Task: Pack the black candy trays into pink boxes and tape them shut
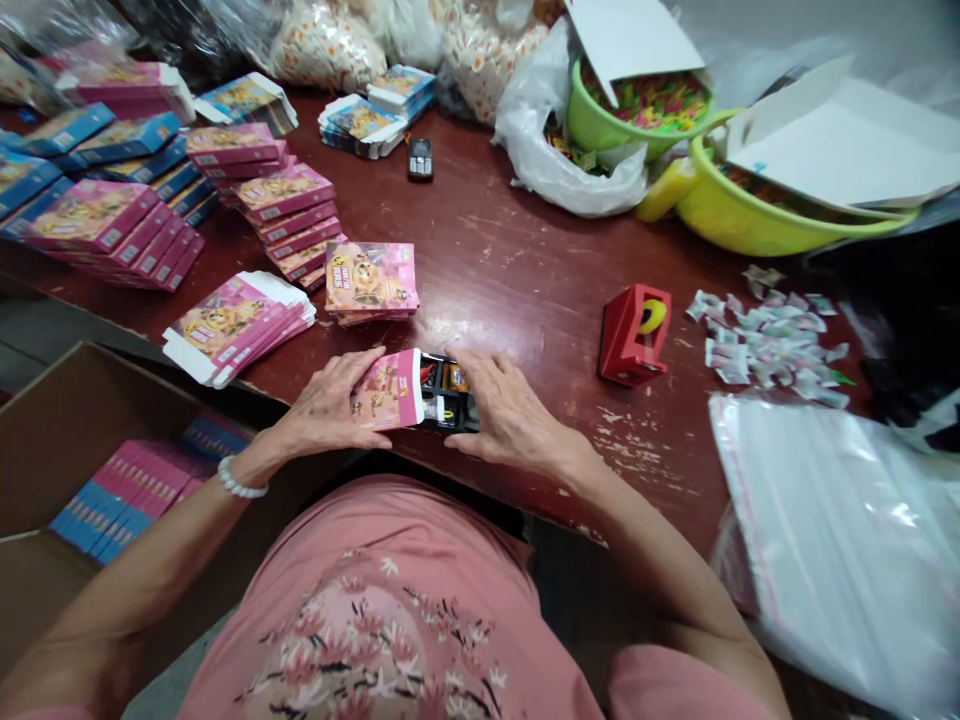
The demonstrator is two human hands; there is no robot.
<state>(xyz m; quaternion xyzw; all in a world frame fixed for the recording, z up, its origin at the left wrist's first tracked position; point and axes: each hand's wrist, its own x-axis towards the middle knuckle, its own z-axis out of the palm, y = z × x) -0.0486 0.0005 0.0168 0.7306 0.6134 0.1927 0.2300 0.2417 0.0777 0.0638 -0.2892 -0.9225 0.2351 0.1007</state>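
Observation:
Between my hands, at the table's front edge, is a pink printed box [388, 390] with its open end facing right. A black compartment tray [433, 392] with small wrapped pieces in it sits partly inside that end. My left hand [330, 402] grips the box from the left, thumb along its near edge. Around the right end of the tray my right hand [504, 405] is closed, fingers at the far side and thumb at the near side. Just beyond the box lies a small stack of pink boxes [371, 278]. Flat pink cartons [232, 325] lie fanned to the left.
Stacked pink boxes [292, 215] and blue boxes [127, 140] stand at the left. A red tape dispenser [634, 335], small wrapped packets [765, 340] and clear plastic bags [832, 540] are to the right. Green basins [787, 235] stand behind. A cardboard carton [45, 420] sits below left.

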